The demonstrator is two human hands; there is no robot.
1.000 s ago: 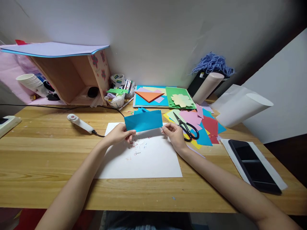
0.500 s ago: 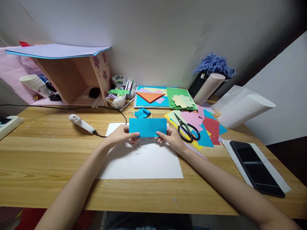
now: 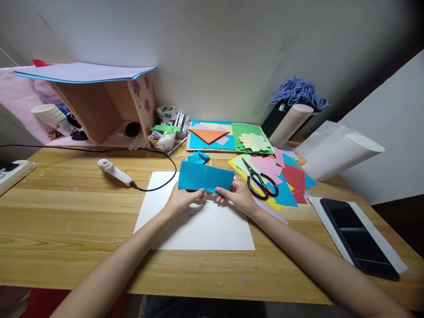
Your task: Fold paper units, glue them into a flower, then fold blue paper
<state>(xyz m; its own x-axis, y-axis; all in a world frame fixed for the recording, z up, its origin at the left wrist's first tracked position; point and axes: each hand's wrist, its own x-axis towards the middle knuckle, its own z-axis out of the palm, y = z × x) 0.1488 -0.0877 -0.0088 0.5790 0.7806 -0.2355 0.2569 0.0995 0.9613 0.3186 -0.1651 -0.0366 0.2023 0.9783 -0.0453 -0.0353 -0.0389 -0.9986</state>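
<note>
A blue strip of folded paper (image 3: 205, 176) is held up in front of me, tilted slightly down to the right, with a faint crease down its middle. My left hand (image 3: 187, 196) grips its lower edge, thumb in front near the centre. At its lower right, my right hand (image 3: 235, 193) pinches it, thumb on the front and fingers behind. Beneath both hands lies a white sheet (image 3: 205, 229) with small marks on it. Just behind the strip sits a small folded blue paper piece (image 3: 198, 157).
Black-handled scissors (image 3: 260, 179) rest on coloured paper scraps (image 3: 294, 176) to the right. A phone (image 3: 357, 236) lies farther right. A white corded device (image 3: 114, 171) is at left, its cord reaching the sheet. An orange folded paper (image 3: 208, 134) lies behind.
My left hand has slid along the lower edge toward the middle. The blue paper has tipped down on its right side, and a centre crease now shows.
</note>
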